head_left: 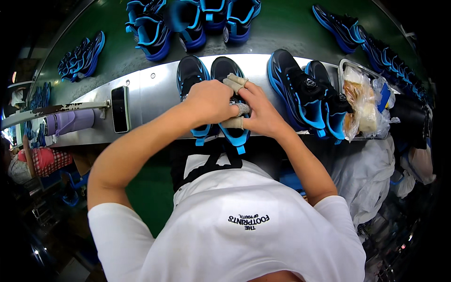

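Note:
A pair of black and blue sneakers stands in front of me on the metal ledge, toes pointing away: a left sneaker [191, 70] and a right sneaker [226, 66]. My left hand [211, 102] is closed over the middle of the pair, its knuckles up and a grey-wrapped fingertip at the right sneaker's opening. What it pinches is hidden. My right hand [259, 110] grips the upper of the right sneaker, with beige covers on its thumb and fingers. The blue heel loops of both sneakers face me.
Another sneaker pair [300, 89] stands to the right, beside a metal tray [344, 70] of bagged items. A phone [120, 109] and purple bottle [70, 122] lie left. More sneakers [192, 23] sit on the green surface [282, 42] beyond. A person in a checked garment [44, 162] is far left.

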`<action>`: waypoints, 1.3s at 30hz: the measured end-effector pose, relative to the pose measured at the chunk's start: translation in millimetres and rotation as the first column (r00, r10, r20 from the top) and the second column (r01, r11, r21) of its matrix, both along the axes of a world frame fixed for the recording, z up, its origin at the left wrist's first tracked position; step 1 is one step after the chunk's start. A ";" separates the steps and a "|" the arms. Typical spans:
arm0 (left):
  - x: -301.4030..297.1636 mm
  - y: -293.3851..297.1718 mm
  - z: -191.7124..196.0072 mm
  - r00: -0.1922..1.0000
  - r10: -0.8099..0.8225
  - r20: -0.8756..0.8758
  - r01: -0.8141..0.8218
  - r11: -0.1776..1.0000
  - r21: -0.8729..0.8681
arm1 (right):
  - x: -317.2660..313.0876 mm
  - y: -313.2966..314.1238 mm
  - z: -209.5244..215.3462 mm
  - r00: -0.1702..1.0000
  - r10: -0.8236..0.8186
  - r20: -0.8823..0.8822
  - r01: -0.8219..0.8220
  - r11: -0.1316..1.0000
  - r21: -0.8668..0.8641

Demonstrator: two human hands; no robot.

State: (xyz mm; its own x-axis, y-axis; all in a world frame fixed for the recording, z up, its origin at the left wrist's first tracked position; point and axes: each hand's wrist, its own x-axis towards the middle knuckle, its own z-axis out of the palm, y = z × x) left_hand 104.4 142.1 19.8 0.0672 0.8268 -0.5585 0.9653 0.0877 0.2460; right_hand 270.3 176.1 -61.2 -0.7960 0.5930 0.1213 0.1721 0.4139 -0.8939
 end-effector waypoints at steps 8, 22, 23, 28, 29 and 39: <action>-5.3 -7.0 -10.8 0.958 -0.285 0.034 0.267 0.927 0.265 | 8.5 6.6 -6.4 0.999 0.054 0.009 -0.053 0.995 -0.084; 37.7 -110.8 -21.2 0.259 0.608 0.751 -0.626 0.697 -0.349 | -0.7 5.6 36.3 0.999 0.041 0.024 -0.037 0.985 -0.170; 38.6 -110.9 -20.9 0.234 0.598 0.767 -0.637 0.690 -0.344 | -1.2 5.8 35.6 0.999 0.040 0.019 -0.036 0.985 -0.171; 40.8 -109.3 -21.3 0.200 0.531 0.823 -0.694 0.670 -0.263 | -6.3 -8.5 40.4 0.990 -0.016 0.140 0.004 0.996 0.085; 40.3 -108.3 -23.2 0.175 0.518 0.837 -0.697 0.666 -0.266 | -8.2 -7.3 40.7 0.984 -0.026 0.176 -0.003 0.986 0.167; 21.6 -129.0 -40.5 0.988 -0.066 0.138 -0.014 0.860 0.510 | -125.3 104.2 94.2 0.949 -0.122 0.292 -0.070 0.819 0.569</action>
